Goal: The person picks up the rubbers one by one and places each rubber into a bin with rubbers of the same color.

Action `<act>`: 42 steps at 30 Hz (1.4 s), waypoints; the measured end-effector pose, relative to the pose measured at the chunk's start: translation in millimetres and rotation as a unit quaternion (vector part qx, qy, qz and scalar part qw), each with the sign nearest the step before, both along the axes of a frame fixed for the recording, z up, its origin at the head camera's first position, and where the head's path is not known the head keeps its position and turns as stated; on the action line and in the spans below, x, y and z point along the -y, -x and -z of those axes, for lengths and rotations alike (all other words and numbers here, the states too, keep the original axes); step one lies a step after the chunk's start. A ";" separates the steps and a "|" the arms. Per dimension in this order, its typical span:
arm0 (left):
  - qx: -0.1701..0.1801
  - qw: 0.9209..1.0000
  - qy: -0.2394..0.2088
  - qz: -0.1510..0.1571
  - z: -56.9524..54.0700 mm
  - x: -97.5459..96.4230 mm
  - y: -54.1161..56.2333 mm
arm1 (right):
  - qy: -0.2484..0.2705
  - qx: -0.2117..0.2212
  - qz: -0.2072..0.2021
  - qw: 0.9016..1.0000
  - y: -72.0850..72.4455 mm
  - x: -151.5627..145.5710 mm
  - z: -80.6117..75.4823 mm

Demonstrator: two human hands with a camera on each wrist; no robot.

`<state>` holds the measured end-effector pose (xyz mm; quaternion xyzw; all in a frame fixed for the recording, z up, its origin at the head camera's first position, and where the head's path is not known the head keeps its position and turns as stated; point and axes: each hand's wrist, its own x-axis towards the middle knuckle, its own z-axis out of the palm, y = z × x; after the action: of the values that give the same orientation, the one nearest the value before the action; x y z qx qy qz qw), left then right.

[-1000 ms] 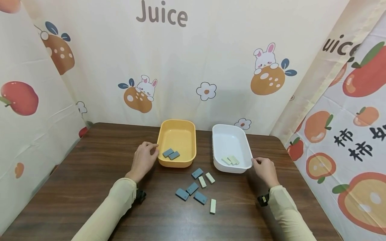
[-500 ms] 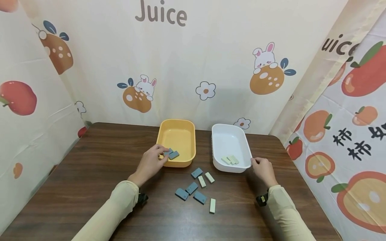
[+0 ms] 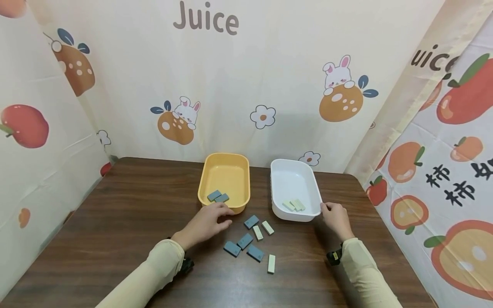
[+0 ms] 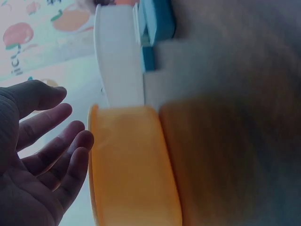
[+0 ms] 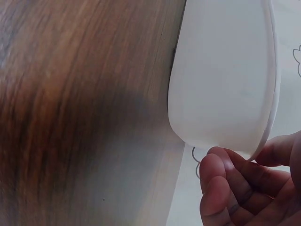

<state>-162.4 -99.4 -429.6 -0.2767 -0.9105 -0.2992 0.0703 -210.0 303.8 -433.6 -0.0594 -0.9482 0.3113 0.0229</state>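
In the head view my left hand (image 3: 204, 224) is at the front edge of the yellow tray (image 3: 229, 173), palm down with loosely bent fingers. The left wrist view shows nothing between its thumb and fingers. Two small blue rectangular blocks (image 3: 214, 195) lie in that tray's near left part. My right hand (image 3: 337, 219) pinches the rim of the white tray (image 3: 292, 177) at its near right corner, thumb and fingers on either side in the right wrist view (image 5: 263, 179). A few narrow pale green blocks (image 3: 298, 204) lie inside the white tray.
Between and in front of the trays, several blue blocks (image 3: 245, 241) and 3 pale green blocks (image 3: 271, 264) are scattered on the dark wooden table (image 3: 127, 214). A printed curtain (image 3: 239, 77) hangs right behind the table.
My left hand has moved from the yellow tray's left side across its near left corner to the front, rightward and nearer. The right hand keeps its hold on the white tray.
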 end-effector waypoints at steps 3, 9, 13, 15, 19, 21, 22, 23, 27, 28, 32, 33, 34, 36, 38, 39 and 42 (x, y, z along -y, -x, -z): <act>0.018 0.999 0.031 0.029 1.4 -5.7 -5.1 | -0.002 -0.003 0.004 1.000 -0.3 1.1 -1.4; 0.050 0.990 0.093 0.092 4.4 -13.8 -11.6 | -0.001 -0.012 0.005 1.000 0.0 1.7 -3.2; 0.071 0.982 0.129 0.121 8.1 -15.8 -12.5 | -0.001 -0.019 0.004 1.000 0.9 1.6 -3.0; 0.081 0.978 0.140 0.129 9.4 -16.4 -12.9 | -0.002 -0.021 0.003 1.000 1.4 1.6 -2.7; 0.091 0.974 0.154 0.138 11.1 -17.6 -13.9 | -0.005 -0.024 0.003 1.000 2.0 2.4 -2.4; 0.088 0.973 0.161 0.141 11.4 -18.1 -14.3 | -0.006 -0.026 0.004 1.000 2.0 2.5 -2.1; 0.086 0.972 0.164 0.141 11.5 -18.3 -14.4 | -0.006 -0.027 0.004 1.000 1.9 2.5 -1.9; 0.085 0.972 0.167 0.141 11.3 -18.5 -14.6 | -0.006 -0.026 0.004 1.000 1.8 2.5 -1.7; 0.096 0.969 0.177 0.142 10.9 -19.0 -15.1 | -0.004 -0.018 0.003 1.000 1.5 1.0 0.6; 0.100 0.969 0.178 0.142 10.9 -19.1 -15.6 | -0.004 -0.016 0.003 1.000 1.5 0.4 1.4; 0.107 0.968 0.178 0.143 13.3 -19.0 -17.4 | -0.003 -0.011 0.006 1.000 0.5 -0.2 4.0; 0.108 0.968 0.178 0.142 14.0 -18.9 -17.6 | -0.003 -0.012 0.007 1.000 0.5 0.0 4.5; 0.109 0.968 0.177 0.142 14.7 -18.7 -17.7 | -0.003 -0.012 0.007 1.000 0.4 0.2 4.6; 0.111 0.969 0.173 0.140 15.1 -18.1 -17.8 | -0.002 -0.012 0.007 1.000 0.7 0.7 4.6; 0.114 0.969 0.168 0.137 15.0 -17.0 -17.3 | -0.001 -0.012 0.007 1.000 1.2 0.9 4.5; 0.115 0.970 0.165 0.136 14.4 -16.3 -17.1 | -0.001 -0.011 0.006 1.000 1.4 1.1 4.1; 0.114 0.973 0.154 0.129 11.9 -13.9 -16.1 | -0.001 -0.012 0.006 1.000 1.8 1.3 3.3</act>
<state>-146.3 -85.5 -441.5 -0.3634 -0.9043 -0.1915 -0.1164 -211.9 302.5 -436.9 -0.0610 -0.9479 0.3107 0.0362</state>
